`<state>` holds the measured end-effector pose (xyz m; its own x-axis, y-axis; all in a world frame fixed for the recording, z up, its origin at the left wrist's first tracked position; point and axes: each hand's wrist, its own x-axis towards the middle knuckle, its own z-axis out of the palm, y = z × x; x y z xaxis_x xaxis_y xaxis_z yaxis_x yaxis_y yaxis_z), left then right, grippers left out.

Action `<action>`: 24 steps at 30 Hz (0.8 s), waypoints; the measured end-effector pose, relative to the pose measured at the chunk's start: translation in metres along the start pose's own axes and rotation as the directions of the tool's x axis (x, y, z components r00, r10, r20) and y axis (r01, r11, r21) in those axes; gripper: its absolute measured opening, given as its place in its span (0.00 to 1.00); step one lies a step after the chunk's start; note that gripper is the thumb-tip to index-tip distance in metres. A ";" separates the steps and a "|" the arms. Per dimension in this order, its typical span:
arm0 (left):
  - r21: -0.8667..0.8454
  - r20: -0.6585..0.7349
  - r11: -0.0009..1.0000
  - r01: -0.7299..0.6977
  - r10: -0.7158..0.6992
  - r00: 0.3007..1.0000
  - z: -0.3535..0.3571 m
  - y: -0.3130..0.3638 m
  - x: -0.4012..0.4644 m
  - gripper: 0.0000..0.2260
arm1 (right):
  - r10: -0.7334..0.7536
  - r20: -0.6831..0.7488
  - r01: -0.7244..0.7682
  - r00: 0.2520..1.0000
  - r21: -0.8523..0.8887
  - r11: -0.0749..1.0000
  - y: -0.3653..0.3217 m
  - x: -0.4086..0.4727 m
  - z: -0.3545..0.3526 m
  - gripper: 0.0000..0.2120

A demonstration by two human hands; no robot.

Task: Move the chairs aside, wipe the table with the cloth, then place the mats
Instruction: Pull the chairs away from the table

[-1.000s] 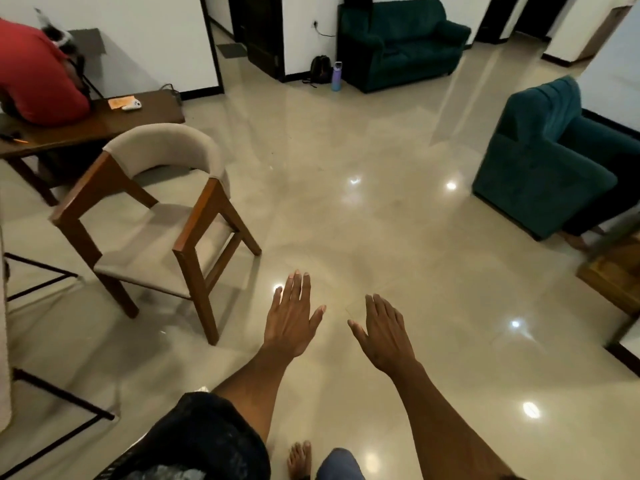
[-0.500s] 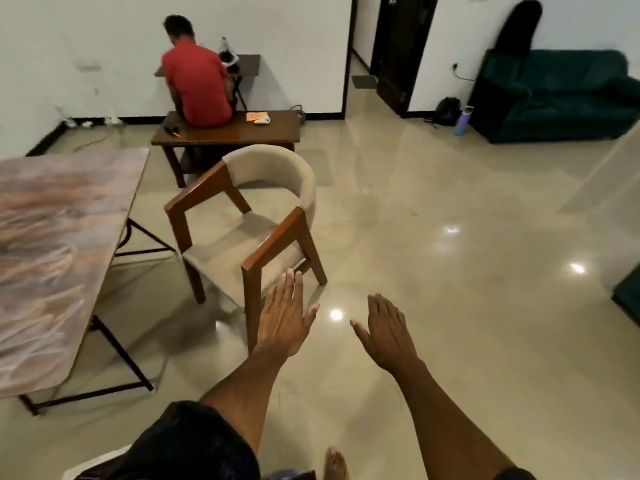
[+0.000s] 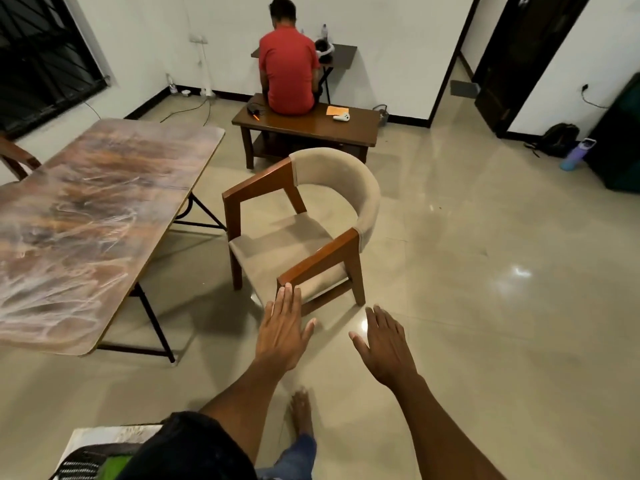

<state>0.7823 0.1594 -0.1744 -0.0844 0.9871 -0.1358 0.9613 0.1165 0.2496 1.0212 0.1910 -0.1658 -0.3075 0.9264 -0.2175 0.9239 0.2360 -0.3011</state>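
**Chair stage under way, wiping and mats still to come**

1 chair [image 3: 298, 233] stands off the corner of the counter [image 3: 90, 216], apart from it – seemingly set aside. Another chair [image 3: 15, 159] shows at the counter's far left edge, though little of it is visible. Left hand [image 3: 282, 336] and right hand [image 3: 386, 348] reach forward with fingers straight, holding nothing. No cloth on the counter, no mats laid – both steps remain.

Just past the left fingertips [image 3: 284, 292] stands the chair [image 3: 301, 233]; open floor [image 3: 485, 306] lies beyond the right fingertips [image 3: 375, 315]; table [image 3: 86, 220] crowds farther left.
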 end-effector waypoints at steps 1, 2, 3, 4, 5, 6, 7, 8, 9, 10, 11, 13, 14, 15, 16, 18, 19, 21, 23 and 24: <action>-0.010 0.010 1.000 0.013 -0.013 1.000 0.001 -0.002 0.013 0.43 | -0.001 0.000 0.001 1.000 -0.004 1.000 0.002 0.016 -0.002 0.55; -0.022 0.013 1.000 0.021 -0.021 1.000 0.001 -0.003 0.028 0.43 | -0.002 0.002 0.002 1.000 -0.009 1.000 0.005 0.032 -0.005 0.54; -0.037 0.011 0.999 0.025 -0.024 1.000 -0.001 -0.002 0.044 0.43 | 0.003 0.001 -0.003 1.000 -0.010 1.000 0.007 0.049 -0.010 0.52; -0.050 0.003 0.998 0.022 -0.022 1.000 -0.004 -0.002 0.058 0.43 | 0.005 -0.009 -0.005 1.000 -0.016 1.000 0.009 0.062 -0.016 0.48; -0.058 0.001 0.998 0.021 -0.021 1.000 -0.008 -0.001 0.074 0.44 | 0.003 -0.016 -0.003 1.000 -0.028 1.000 0.010 0.078 -0.024 0.43; -0.058 0.008 0.998 0.021 -0.020 1.000 -0.012 -0.001 0.087 0.46 | -0.004 -0.019 0.003 1.000 -0.041 0.999 0.012 0.092 -0.031 0.39; -0.049 0.016 0.999 0.020 -0.019 1.000 -0.016 -0.003 0.099 0.49 | -0.012 -0.023 0.011 1.000 -0.048 0.999 0.013 0.105 -0.038 0.36; -0.042 0.019 0.999 0.021 -0.020 1.000 -0.018 -0.006 0.110 0.52 | -0.017 -0.027 0.016 0.999 -0.043 0.999 0.014 0.119 -0.045 0.34; -0.036 0.023 0.999 0.026 -0.025 0.999 -0.020 -0.010 0.121 0.53 | -0.015 -0.030 0.014 0.999 -0.037 0.999 0.015 0.130 -0.050 0.34; -0.036 0.034 0.999 0.032 -0.031 0.999 -0.021 -0.014 0.135 0.53 | -0.011 -0.038 0.009 0.999 -0.040 0.999 0.015 0.144 -0.055 0.34; -0.040 0.042 0.999 0.038 -0.036 0.998 -0.021 -0.018 0.148 0.52 | -0.012 -0.046 0.010 0.999 -0.055 0.998 0.017 0.157 -0.057 0.33; -0.057 0.056 0.997 0.043 -0.040 0.998 -0.020 -0.019 0.170 0.48 | -0.017 -0.042 0.014 0.999 -0.083 0.996 0.020 0.178 -0.063 0.34; -0.069 0.050 0.997 0.045 -0.041 0.998 -0.021 -0.018 0.178 0.49 | -0.015 -0.041 0.012 0.999 -0.094 0.996 0.020 0.186 -0.065 0.36; -0.081 0.045 0.995 0.050 -0.046 0.998 -0.022 -0.016 0.188 0.50 | -0.018 -0.034 0.015 0.999 -0.105 0.994 0.019 0.196 -0.070 0.40; -0.090 0.047 0.994 0.057 -0.053 0.998 -0.024 -0.016 0.197 0.52 | -0.029 -0.025 0.026 0.999 -0.117 0.993 0.017 0.206 -0.074 0.46; -0.094 0.053 0.992 0.080 -0.075 0.996 -0.027 -0.020 0.212 0.54 | -0.066 -0.002 0.065 0.998 -0.161 0.985 0.012 0.229 -0.081 0.56; -0.094 0.047 0.991 0.099 -0.094 0.994 -0.028 -0.024 0.217 0.54 | -0.087 0.003 0.086 0.996 -0.180 0.980 0.010 0.240 -0.084 0.57; -0.097 0.050 0.985 0.143 -0.139 0.989 -0.029 -0.035 0.227 0.54 | -0.128 0.006 0.127 0.992 -0.189 0.974 0.001 0.268 -0.093 0.52; -0.109 0.033 0.978 0.176 -0.174 0.984 -0.031 -0.046 0.236 0.50 | -0.157 0.034 0.160 0.987 -0.174 0.972 -0.010 0.296 -0.104 0.53; -0.116 0.018 0.975 0.192 -0.191 0.981 -0.032 -0.049 0.239 0.47 | -0.169 0.044 0.174 0.985 -0.179 0.968 -0.014 0.308 -0.110 0.53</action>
<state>0.7064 0.3929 -0.1888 -0.2618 0.9446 -0.1980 0.8903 0.3155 0.3282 0.9384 0.5053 -0.1268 -0.4688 0.8593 -0.2045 0.8819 0.4422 -0.1634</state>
